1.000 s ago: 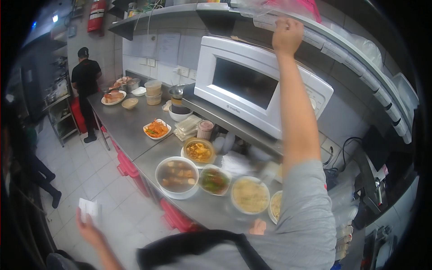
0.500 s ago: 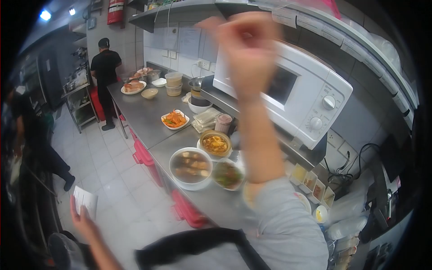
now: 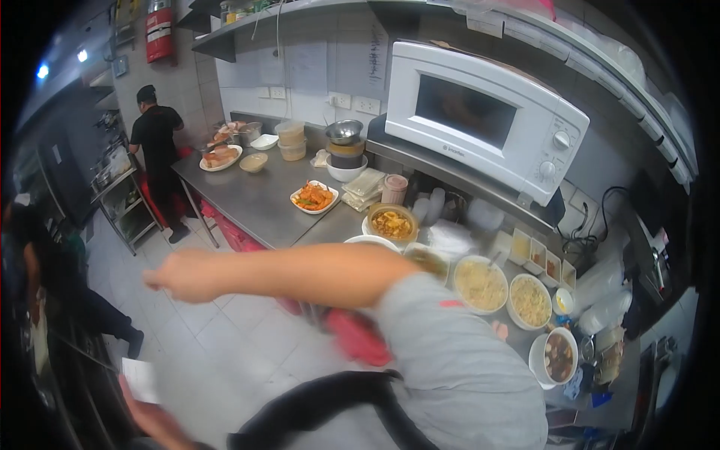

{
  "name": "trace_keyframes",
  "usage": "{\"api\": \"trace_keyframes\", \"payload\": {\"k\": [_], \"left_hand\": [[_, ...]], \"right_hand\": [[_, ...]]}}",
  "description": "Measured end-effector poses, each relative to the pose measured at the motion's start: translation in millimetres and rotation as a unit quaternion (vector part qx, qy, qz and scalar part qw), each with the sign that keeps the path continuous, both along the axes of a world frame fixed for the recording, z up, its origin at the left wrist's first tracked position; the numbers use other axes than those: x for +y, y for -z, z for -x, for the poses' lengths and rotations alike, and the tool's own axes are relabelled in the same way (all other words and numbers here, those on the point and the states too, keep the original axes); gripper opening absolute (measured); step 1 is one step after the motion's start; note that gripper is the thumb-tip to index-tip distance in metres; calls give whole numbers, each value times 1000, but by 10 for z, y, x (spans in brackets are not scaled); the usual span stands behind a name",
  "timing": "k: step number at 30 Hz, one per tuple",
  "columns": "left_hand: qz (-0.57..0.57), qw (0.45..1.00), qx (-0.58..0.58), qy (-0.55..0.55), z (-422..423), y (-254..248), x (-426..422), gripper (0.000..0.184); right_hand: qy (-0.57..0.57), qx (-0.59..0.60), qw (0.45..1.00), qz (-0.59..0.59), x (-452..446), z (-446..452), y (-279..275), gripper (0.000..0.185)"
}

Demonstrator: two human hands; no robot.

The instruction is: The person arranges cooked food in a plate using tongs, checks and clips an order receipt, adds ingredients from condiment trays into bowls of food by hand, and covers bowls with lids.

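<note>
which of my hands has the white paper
Your left hand, low in the picture, holds the white paper; your right hand, higher up and reaching across, shows none.

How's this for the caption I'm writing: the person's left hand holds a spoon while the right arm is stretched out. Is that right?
Not quite: the head view shows the left hand holding white paper, not a spoon. The right arm is indeed stretched out.

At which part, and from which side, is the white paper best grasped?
Probably pinch the white paper at its upper edge, coming from above in the picture: the left hand holds it lower down, while that edge stands free.
</note>
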State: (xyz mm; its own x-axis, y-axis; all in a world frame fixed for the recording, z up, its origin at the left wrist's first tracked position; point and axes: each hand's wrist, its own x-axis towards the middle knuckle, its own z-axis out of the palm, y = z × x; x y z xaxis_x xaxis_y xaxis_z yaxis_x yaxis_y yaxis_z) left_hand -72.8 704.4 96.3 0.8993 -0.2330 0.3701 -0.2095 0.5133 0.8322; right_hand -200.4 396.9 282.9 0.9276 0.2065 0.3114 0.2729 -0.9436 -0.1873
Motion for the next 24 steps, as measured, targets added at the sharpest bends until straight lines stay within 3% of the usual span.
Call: {"api": "trace_keyframes", "payload": {"k": [4, 7, 8, 9, 10, 11, 14, 17, 21, 24], "left_hand": [[105, 977, -19, 184, 25, -295, -47, 56], [87, 955, -40, 281, 7, -301, -326, 62], [76, 961, -25, 263, -68, -257, -387, 60], [39, 975, -25, 219, -159, -302, -466, 55], [42, 974, -54, 215, -254, -352, -488, 51], [-23, 984, -24, 173, -418, -349, -477, 50], [-67, 989, 23, 128, -871, -482, -572, 44], [-150, 983, -26, 98, -1523, -533, -649, 40], [-232, 965, -65, 99, -2166, -650, -752, 37], [-366, 922, -57, 116, -2772, -833, -877, 36]], "right_hand": [[-162, 3, 968, -190, 376, -309, 551, 81], [-233, 104, 851, -458, 633, -562, 1056, 82], [-187, 169, 788, -561, 647, -686, 1183, 69], [-64, 136, 851, -504, 636, -808, 1299, 50], [-39, 122, 807, -576, 643, -847, 1318, 30], [-61, 89, 734, -671, 651, -989, 1470, 25], [-24, 70, 695, -715, 687, -1369, 1599, 23], [22, 69, 705, -706, 677, -1792, 1692, 24], [0, 51, 716, -697, 487, -2320, 1780, 23], [-17, 46, 745, -666, 244, -2946, 1793, 25]]}}
